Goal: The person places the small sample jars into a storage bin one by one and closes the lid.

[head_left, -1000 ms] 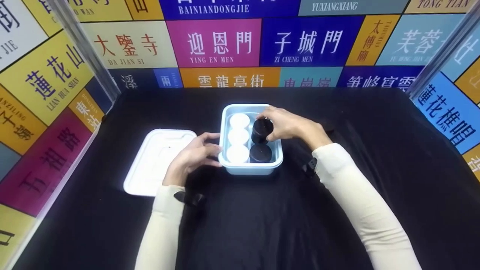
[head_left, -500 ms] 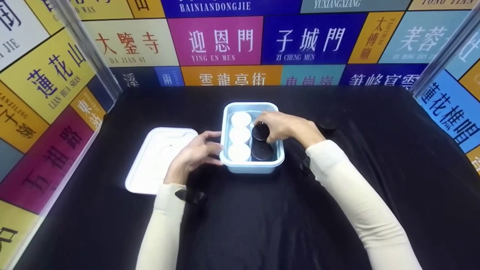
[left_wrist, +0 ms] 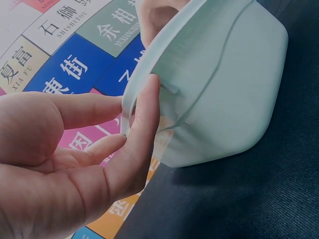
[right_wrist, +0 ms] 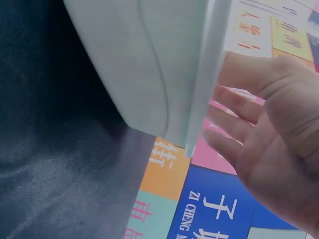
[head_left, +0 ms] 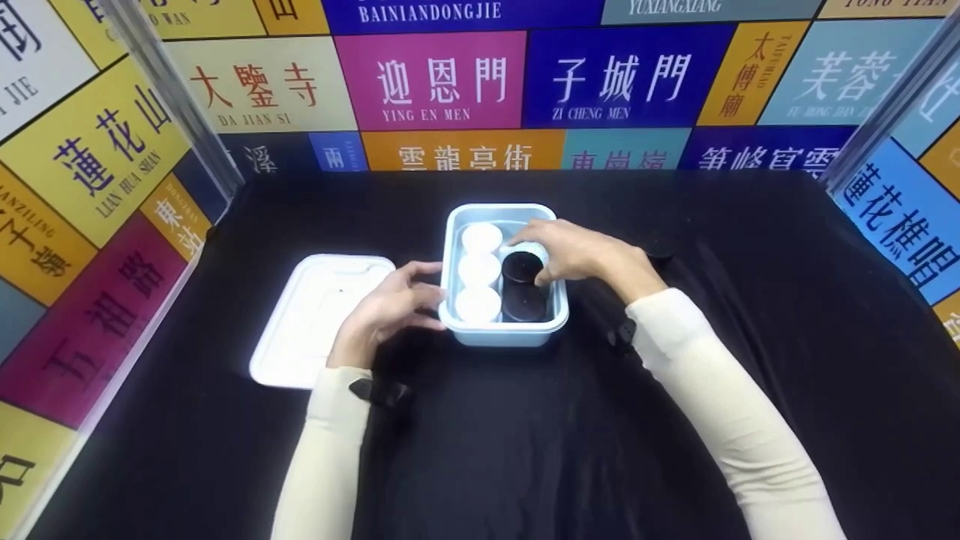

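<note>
A pale blue-green plastic box stands in the middle of the table in the head view. Three white round-topped cylinders line its left side. On its right sit two black round-topped cylinders, a rear one and a front one. My left hand holds the box's left rim, thumb and fingers at its edge in the left wrist view. Over the right rim, my right hand has thumb and fingers spread around the rear black cylinder, with a gap showing behind its top. The right wrist view hides the cylinders behind the box wall.
A white lid lies flat left of the box, partly behind the left hand. On the black tablecloth, a dark round object sits beyond the right wrist. Colourful sign panels wall in the back and sides.
My right hand has lowered the rear black cylinder into the box, and its fingers have now spread away from it. My left hand has stayed at the rim.
</note>
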The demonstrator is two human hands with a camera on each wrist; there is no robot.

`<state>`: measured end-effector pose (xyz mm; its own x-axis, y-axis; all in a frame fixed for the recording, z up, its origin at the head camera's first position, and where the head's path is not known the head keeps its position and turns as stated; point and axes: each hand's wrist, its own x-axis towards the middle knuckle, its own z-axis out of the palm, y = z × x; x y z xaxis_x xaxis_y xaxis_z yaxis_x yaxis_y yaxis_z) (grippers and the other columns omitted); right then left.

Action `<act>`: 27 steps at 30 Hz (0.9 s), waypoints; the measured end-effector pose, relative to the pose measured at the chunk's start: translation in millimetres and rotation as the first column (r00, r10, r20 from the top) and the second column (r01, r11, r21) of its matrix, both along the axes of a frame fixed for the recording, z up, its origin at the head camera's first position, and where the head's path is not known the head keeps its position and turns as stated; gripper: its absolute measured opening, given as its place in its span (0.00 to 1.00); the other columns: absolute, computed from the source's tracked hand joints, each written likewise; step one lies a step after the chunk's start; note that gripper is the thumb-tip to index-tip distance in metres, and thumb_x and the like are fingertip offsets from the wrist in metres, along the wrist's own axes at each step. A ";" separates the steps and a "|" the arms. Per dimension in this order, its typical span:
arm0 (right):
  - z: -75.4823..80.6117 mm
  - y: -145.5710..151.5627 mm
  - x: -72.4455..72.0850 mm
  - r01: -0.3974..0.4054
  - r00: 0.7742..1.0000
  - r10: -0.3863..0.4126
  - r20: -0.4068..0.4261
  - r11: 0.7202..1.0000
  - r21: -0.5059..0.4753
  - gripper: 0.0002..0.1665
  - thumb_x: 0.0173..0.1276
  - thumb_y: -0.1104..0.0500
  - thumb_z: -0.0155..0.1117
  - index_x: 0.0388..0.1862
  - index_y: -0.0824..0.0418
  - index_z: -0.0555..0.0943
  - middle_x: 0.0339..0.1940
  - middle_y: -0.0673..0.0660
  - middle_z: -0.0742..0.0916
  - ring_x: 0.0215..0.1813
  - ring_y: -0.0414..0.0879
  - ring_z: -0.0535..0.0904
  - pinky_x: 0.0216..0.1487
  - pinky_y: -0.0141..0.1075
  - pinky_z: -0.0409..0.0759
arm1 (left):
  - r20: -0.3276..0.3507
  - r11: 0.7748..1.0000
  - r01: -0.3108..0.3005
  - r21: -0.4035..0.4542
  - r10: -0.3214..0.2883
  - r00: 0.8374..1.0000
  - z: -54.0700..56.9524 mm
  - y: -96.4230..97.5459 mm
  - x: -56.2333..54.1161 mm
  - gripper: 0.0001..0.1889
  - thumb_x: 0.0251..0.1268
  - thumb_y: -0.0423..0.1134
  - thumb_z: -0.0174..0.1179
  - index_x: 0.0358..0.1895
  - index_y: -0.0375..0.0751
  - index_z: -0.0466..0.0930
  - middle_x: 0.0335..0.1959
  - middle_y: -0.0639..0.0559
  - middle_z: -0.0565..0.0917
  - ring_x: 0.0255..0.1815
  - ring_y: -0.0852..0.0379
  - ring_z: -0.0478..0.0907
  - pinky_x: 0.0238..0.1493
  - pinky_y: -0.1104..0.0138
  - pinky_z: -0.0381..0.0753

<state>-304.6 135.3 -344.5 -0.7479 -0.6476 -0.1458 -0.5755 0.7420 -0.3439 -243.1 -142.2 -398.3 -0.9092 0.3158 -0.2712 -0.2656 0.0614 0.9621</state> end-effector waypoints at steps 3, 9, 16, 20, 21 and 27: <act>2.8 8.1 4.9 0.036 0.999 -0.038 -0.020 0.997 -0.063 0.36 0.59 0.64 0.73 0.68 0.57 0.77 0.69 0.61 0.77 0.72 0.58 0.70 0.80 0.53 0.66 | -0.005 1.000 -0.001 -0.002 0.001 1.000 0.8 0.1 0.2 0.31 0.69 0.26 0.56 0.73 0.35 0.57 0.40 0.42 0.80 0.38 0.52 0.83 0.38 0.59 0.93; 1.6 28.1 13.7 0.113 0.987 -0.137 -0.087 0.966 -0.233 0.30 0.63 0.59 0.73 0.65 0.58 0.79 0.66 0.59 0.79 0.70 0.56 0.72 0.78 0.53 0.69 | -0.002 1.000 0.002 -0.007 -0.002 1.000 -0.3 0.3 -0.3 0.31 0.69 0.26 0.55 0.74 0.35 0.57 0.42 0.41 0.81 0.39 0.52 0.84 0.40 0.59 0.93; -7.0 53.8 20.3 0.175 0.956 -0.257 -0.144 0.889 -0.423 0.31 0.60 0.59 0.76 0.63 0.60 0.80 0.62 0.59 0.82 0.67 0.56 0.75 0.75 0.52 0.71 | -0.002 1.000 -0.003 -0.015 0.003 1.000 -0.9 0.6 -0.3 0.31 0.69 0.26 0.56 0.74 0.35 0.57 0.43 0.41 0.81 0.39 0.52 0.84 0.39 0.59 0.93; -12.4 69.9 22.7 0.224 0.938 -0.321 -0.133 0.851 -0.475 0.33 0.58 0.58 0.77 0.64 0.58 0.79 0.63 0.59 0.82 0.68 0.57 0.74 0.76 0.53 0.70 | -0.001 1.000 -0.003 -0.010 0.003 1.000 -1.5 0.5 0.2 0.32 0.68 0.25 0.56 0.74 0.35 0.57 0.44 0.40 0.81 0.39 0.52 0.84 0.39 0.59 0.93; -13.9 74.4 23.2 0.234 0.933 -0.335 -0.129 0.842 -0.486 0.34 0.58 0.57 0.77 0.65 0.57 0.79 0.63 0.59 0.82 0.68 0.57 0.74 0.75 0.53 0.70 | -0.001 1.000 -0.003 -0.009 0.003 1.000 -1.7 0.6 0.2 0.32 0.68 0.25 0.56 0.74 0.35 0.57 0.44 0.40 0.81 0.39 0.52 0.84 0.38 0.59 0.93; -26.5 100.6 24.3 0.301 0.905 -0.416 -0.087 0.772 -0.560 0.38 0.58 0.56 0.78 0.68 0.56 0.77 0.62 0.61 0.82 0.67 0.59 0.74 0.73 0.57 0.70 | -0.008 1.000 -0.005 -0.009 0.005 1.000 -0.6 1.0 0.5 0.32 0.68 0.26 0.56 0.74 0.35 0.57 0.46 0.39 0.80 0.39 0.51 0.84 0.38 0.60 0.93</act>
<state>-280.2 236.0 -371.0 -0.9157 -0.2593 0.3069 -0.4007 0.6469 -0.6488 -242.6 -141.2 -399.0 -0.9131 0.3087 -0.2665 -0.2579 0.0690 0.9637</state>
